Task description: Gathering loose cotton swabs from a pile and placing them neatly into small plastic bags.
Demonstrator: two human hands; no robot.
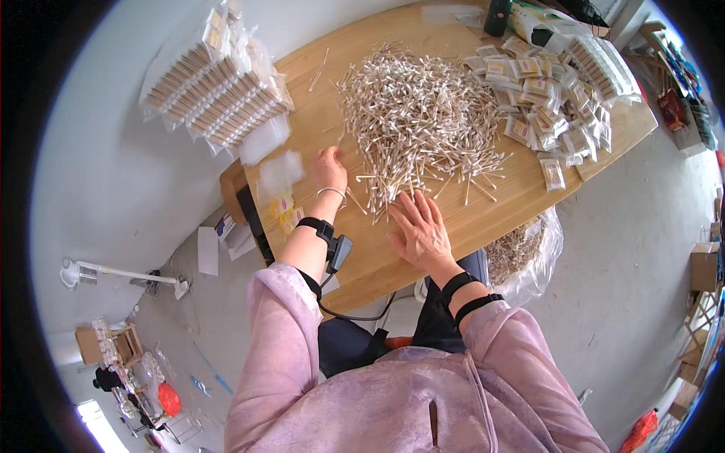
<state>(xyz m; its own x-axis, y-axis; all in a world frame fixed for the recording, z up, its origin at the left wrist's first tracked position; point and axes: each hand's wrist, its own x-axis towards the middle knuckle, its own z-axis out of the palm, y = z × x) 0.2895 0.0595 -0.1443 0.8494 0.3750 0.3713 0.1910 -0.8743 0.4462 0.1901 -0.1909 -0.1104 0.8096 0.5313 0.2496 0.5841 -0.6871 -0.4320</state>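
Observation:
A large heap of cotton swabs [423,106] lies loose on the wooden table [483,211]. My right hand [423,230] is open at the heap's near edge, its fingers spread and its fingertips at the closest swabs. To the left of the heap, my left hand [330,170] is closed, with the fingers curled together. Whatever it may hold is too small to make out. Beside that hand lie clear plastic bags [281,174], and yellow-printed packets [289,215] sit just nearer to me.
Filled swab packets [540,94] are piled at the table's right. Bundled swab packs [219,90] stand stacked at the left against the wall. A clear bag of swabs [521,253] stands below the table's right edge. A dark bottle [497,16] is at the back.

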